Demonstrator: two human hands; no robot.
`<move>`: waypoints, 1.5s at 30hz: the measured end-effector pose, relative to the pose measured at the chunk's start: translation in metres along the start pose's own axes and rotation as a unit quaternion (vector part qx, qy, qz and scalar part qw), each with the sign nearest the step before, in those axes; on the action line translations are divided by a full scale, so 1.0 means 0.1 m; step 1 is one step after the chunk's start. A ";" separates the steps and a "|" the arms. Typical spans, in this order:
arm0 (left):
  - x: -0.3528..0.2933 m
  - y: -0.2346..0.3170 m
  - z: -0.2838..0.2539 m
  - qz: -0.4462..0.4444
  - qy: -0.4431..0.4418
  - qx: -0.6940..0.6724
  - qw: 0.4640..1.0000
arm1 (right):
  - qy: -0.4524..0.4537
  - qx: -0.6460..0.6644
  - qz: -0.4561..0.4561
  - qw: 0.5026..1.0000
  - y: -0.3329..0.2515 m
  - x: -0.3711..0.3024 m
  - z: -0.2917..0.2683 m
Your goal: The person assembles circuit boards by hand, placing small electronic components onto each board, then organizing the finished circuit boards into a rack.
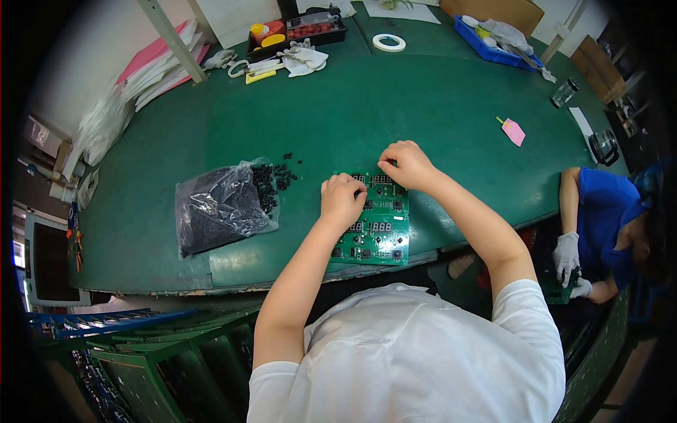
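Observation:
A green circuit board panel [388, 243] lies flat near the front edge of the table, with digit displays and small black square parts on it. My left hand [343, 199] rests over the panel's left side, fingers curled together and covering part of it. At the panel's far right edge, my right hand [407, 166] has thumb and fingers pinched. Anything in either pinch is hidden or too small to name. To the left lies a clear plastic bag [217, 208] full of small black pieces, its mouth toward the panel. Loose black pieces [271, 182] spill from it.
The green table [451, 99] carries a black tray [331, 35], gloves [305, 59], a tape roll [388, 43] and a blue basket [486, 48] at the back. A pink tag [513, 132] lies right. A gloved co-worker in blue [603, 218] sits at the right, holding a green board [557, 290].

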State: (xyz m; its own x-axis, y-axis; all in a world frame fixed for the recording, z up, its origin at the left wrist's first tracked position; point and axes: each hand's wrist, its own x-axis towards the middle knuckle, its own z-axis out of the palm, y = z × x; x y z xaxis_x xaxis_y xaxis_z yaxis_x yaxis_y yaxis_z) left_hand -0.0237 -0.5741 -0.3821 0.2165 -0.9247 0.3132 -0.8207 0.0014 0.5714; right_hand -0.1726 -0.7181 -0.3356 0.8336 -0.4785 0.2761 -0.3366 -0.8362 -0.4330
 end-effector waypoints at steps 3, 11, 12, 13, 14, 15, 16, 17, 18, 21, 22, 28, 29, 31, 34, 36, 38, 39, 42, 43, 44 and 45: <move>0.00 -0.02 0.00 0.004 0.007 -0.008 1.000 | -0.020 0.020 0.009 1.000 -0.03 0.08 0.05; -0.13 0.21 -0.17 0.122 -0.066 0.231 0.963 | -0.095 0.064 0.003 0.993 -0.33 0.86 0.61; -0.13 0.26 -0.20 0.096 -0.105 0.231 0.963 | -0.094 0.065 0.001 0.993 -0.38 0.98 0.72; -0.15 0.25 -0.20 0.090 -0.104 0.233 0.963 | -0.124 0.052 0.006 0.991 -0.46 1.10 0.85; -0.15 0.25 -0.21 0.098 -0.092 0.221 0.966 | -0.151 0.037 0.012 0.988 -0.53 1.20 0.96; -0.16 0.24 -0.21 0.106 -0.080 0.209 0.969 | -0.152 0.038 0.008 0.988 -0.60 1.27 1.06; -0.17 0.22 -0.21 0.109 -0.081 0.213 0.968 | -0.166 0.014 0.008 0.986 -0.66 1.34 1.17; -0.19 0.19 -0.20 0.109 -0.080 0.215 0.967 | -0.177 -0.011 0.011 0.984 -0.63 1.39 1.28; -0.21 0.17 -0.19 0.105 -0.084 0.184 0.974 | -0.150 -0.016 -0.008 0.988 -0.59 1.42 1.39; -0.22 -0.09 -0.27 0.115 -0.093 0.098 0.984 | -0.141 -0.025 -0.030 0.989 -0.53 1.44 1.43; -0.16 -0.21 -0.35 0.070 -0.045 0.103 0.991 | -0.140 -0.026 -0.027 0.990 -0.48 1.44 1.39; -0.08 -0.96 -0.65 0.008 0.101 0.254 0.962 | -0.083 0.153 0.055 0.983 -0.02 1.00 0.85; -0.05 -1.01 -0.65 0.021 0.070 0.272 0.959 | -0.105 0.171 0.083 0.976 0.08 0.89 0.72; 0.03 -1.06 -0.64 0.042 0.039 0.285 0.957 | -0.122 0.185 0.117 0.968 0.21 0.66 0.51; 0.06 -1.08 -0.63 0.032 0.040 0.303 0.952 | -0.172 0.222 0.130 0.951 0.22 0.37 0.33; 0.04 -1.10 -0.60 0.030 0.059 0.286 0.956 | -0.152 0.207 0.113 0.960 0.20 0.26 0.37; 0.06 -1.06 -0.59 0.029 0.093 0.259 0.961 | -0.128 0.191 0.092 0.969 0.19 0.24 0.38; 0.06 -1.04 -0.58 0.030 0.094 0.260 0.961 | -0.141 0.184 0.091 0.968 0.18 0.24 0.38; 0.03 -0.88 -0.52 -0.051 0.088 0.088 0.991 | -0.158 0.153 0.073 0.973 0.17 0.24 0.39; 0.03 -0.79 -0.52 -0.051 0.087 0.089 0.991 | -0.160 0.128 0.056 0.977 0.16 0.24 0.38; 0.01 -0.70 -0.51 -0.044 0.092 0.043 0.994 | -0.161 0.129 0.056 0.977 0.13 0.25 0.36; 0.00 -0.61 -0.49 -0.038 0.098 -0.003 0.994 | -0.167 0.127 0.073 0.975 0.09 0.27 0.34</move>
State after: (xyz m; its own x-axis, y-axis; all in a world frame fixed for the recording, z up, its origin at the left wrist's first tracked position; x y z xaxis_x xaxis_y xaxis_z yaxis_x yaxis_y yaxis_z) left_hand 0.0529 -0.5556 -0.3795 0.3770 -0.8307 0.4097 -0.7949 -0.0631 0.6034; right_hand -0.1384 -0.7294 -0.3610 0.8955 -0.4378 -0.0805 -0.3779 -0.6523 -0.6571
